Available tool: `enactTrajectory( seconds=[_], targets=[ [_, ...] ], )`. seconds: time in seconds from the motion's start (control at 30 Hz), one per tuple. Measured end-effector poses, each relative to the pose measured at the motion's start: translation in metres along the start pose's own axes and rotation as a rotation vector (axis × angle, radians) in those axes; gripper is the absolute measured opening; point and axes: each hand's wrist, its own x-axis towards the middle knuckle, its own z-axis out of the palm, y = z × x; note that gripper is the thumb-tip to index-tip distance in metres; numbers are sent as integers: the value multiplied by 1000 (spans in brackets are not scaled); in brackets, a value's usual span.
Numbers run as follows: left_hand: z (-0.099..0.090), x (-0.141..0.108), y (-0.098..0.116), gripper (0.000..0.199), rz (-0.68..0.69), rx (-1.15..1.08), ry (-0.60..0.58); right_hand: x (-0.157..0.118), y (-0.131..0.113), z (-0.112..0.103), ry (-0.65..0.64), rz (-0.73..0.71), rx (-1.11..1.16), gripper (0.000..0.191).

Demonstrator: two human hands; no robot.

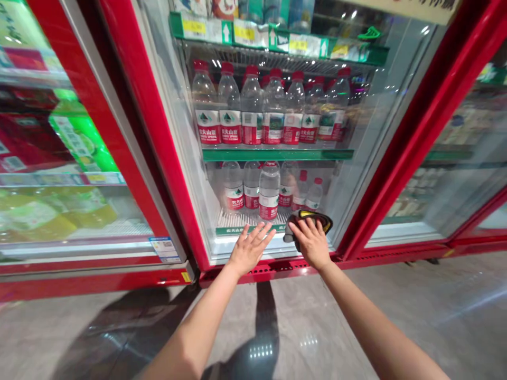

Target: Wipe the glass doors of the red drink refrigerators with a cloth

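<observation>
My left hand [249, 249] has its fingers spread, in front of the lower part of a red-framed cooler [158, 132], and holds nothing. My right hand [311, 241] presses a dark cloth-like item with a yellow patch [327, 222] near the cooler's bottom right; its fingers lie over the item. Just above and between the hands, a large water bottle [269, 191] stands upright at the front of the bottom shelf, with several other bottles behind and beside it. A row of red-capped water bottles [273, 108] fills the shelf above.
A green shelf edge [277, 154] runs across the cooler. Another cooler with green and yellow drinks [81, 134] stands at the left, and a further one [420, 195] at the right. Below lies a grey tiled floor [304, 327] with shadows.
</observation>
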Motion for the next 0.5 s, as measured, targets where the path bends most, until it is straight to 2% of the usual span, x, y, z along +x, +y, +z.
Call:
enactTrajectory(
  seconds=[0.13,0.23,0.3,0.37,0.43,0.5],
  targets=[
    [5,9,9,75,20,3,13,-19,8,12,145,316,60,80],
    [8,13,14,75,42,6,21,-36,5,26,100,313,75,83],
    [11,16,16,75,52,8,30,-35,10,28,81,253,70,83],
    [14,19,19,76,53,9,31,-29,20,27,127,267,78,85],
    [16,21,21,77,50,3,19,-26,27,29,200,380,109,86],
    [17,21,22,79,51,-4,-1,-31,24,38,258,559,151,85]
  ],
)
